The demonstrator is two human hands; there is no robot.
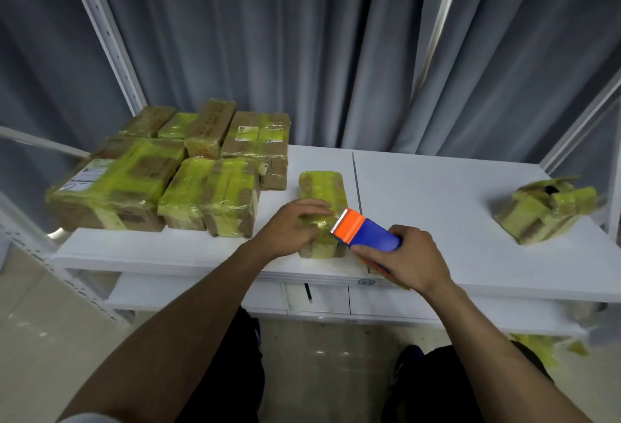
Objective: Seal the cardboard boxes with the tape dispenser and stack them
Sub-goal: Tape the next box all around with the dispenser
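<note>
Box [322, 187] mid-frame: we press our left hand [295, 226] flat on it to steady it, while our right hand [406, 254] grips the tape dispenser [369, 231] for taping.

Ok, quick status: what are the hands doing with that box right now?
Left hand rests on small box. Right hand grips tape dispenser, blade at box top. Nothing blocking.

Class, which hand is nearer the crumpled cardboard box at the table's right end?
Right. The right hand is left of the crumpled yellow-taped cardboard box; the left hand, farther left.
</note>
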